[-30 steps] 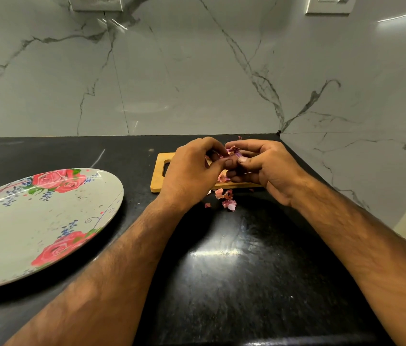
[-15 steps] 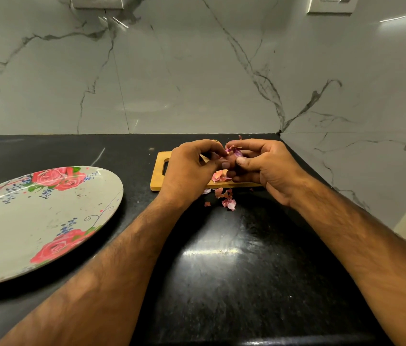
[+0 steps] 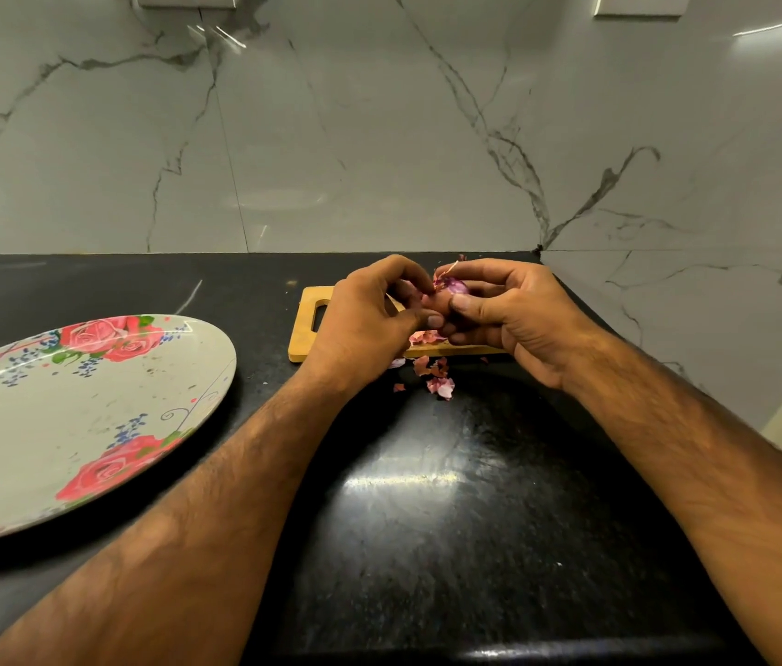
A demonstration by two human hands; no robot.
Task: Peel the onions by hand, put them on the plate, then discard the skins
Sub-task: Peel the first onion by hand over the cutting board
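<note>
Both hands clamp their grip on one small red onion, held just above the wooden board: left hand and right hand curl round it, thumbs almost meeting. Torn skins lie at the board's near edge; the plate sits well left of the board. The skin looks papery and brittle, the bulb firm and likely slick; pinching a loose edge seems best.

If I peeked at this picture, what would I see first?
The left hand and right hand meet mid-picture, gripping a purple onion over a wooden cutting board. Pink skins lie on the black counter at the board's near edge. A big rose-patterned plate sits at the left.
</note>
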